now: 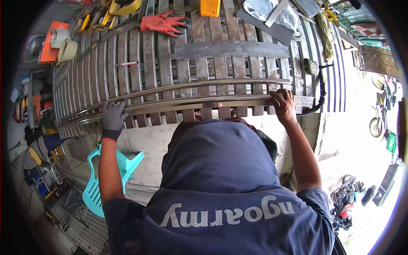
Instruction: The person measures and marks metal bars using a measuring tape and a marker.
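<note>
Long shiny metal tubes [191, 101] lie side by side along the near edge of a slatted metal workbench [146, 63]. My left hand [114, 118], in a grey glove, has its fingers closed over the near tubes at the left. My right hand [284, 106], bare, grips the near tubes close to their right end, thumb and fingers curled over them. Just beyond them, a separate shiny tube [221, 83] runs at a slight angle. Under the right end of the near tubes a flat metal bar [304, 101] shows.
Farther back lie a wide flat bar [231, 49], a red glove [163, 24], a marker [127, 63] and a yellow tool [210, 7]. A tape measure [310, 66] and a black cable [321, 91] are at the right. A turquoise chair [95, 191] stands below left.
</note>
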Demonstrator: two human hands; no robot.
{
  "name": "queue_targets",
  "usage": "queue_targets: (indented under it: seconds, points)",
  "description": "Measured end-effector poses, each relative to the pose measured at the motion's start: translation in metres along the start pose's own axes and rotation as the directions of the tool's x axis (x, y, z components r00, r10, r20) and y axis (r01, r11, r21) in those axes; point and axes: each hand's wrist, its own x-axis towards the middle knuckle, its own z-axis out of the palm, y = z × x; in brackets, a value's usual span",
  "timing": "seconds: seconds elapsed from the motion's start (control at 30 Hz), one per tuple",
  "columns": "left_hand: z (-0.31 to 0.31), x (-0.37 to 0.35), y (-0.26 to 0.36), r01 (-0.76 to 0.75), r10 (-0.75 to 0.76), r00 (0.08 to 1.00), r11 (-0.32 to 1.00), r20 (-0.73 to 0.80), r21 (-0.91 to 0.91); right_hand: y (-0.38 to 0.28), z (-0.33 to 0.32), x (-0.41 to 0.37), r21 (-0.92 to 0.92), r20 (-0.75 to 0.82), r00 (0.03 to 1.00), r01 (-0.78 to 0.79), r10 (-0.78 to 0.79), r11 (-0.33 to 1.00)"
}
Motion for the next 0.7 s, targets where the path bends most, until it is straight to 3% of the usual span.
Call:
queue_targets:
  seconds: [0.1, 0.2, 0.23, 0.33, 0.37, 0.47, 0.5, 0.6, 0.7]
  points:
    - [-0.013, 0.003, 0.001, 0.059, -0.054, 0.989, 0.998, 0.140, -0.031, -0.001, 0.003, 0.000, 0.091, -0.007, 1.000, -0.012, 0.013, 0.996]
    - [-0.016, -0.004, 0.003, 0.016, -0.016, 1.000, 1.000, 0.009, -0.015, -0.005, 0.001, 0.004, 0.146, -0.012, 1.000, 0.001, 0.000, 0.989]
    - [-0.037, -0.002, 0.016, 0.092, -0.089, 0.989, 0.996, 0.118, -0.017, -0.004, 0.003, 0.004, 0.161, 0.003, 1.000, -0.001, 0.001, 0.987]
    - [-0.048, -0.007, 0.041, 0.135, -0.135, 0.991, 0.991, 0.013, -0.001, -0.011, 0.002, 0.008, 0.189, 0.039, 0.999, -0.009, 0.002, 0.982]
    - [-0.054, -0.006, 0.052, 0.164, -0.164, 0.984, 0.986, 0.065, 0.006, -0.014, 0.002, 0.009, 0.195, 0.044, 0.999, -0.005, -0.004, 0.981]
    - [-0.051, -0.007, 0.084, 0.108, -0.117, 0.988, 0.990, -0.103, -0.094, -0.021, 0.008, 0.011, 0.203, 0.065, 0.998, -0.008, -0.005, 0.979]
    - [-0.051, -0.004, 0.096, 0.106, -0.115, 0.991, 0.986, -0.064, -0.129, -0.023, 0.011, 0.012, 0.192, 0.066, 0.998, 0.004, -0.017, 0.981]
    - [-0.039, 0.002, 0.126, -0.038, -0.026, 0.975, 0.960, -0.222, -0.276, -0.037, 0.015, 0.016, 0.164, 0.074, 0.993, 0.079, -0.092, 0.983]
    - [-0.030, 0.012, 0.155, -0.109, 0.012, 0.940, 0.957, -0.342, -0.267, -0.047, 0.021, 0.017, 0.159, 0.106, 0.983, 0.129, -0.147, 0.979]
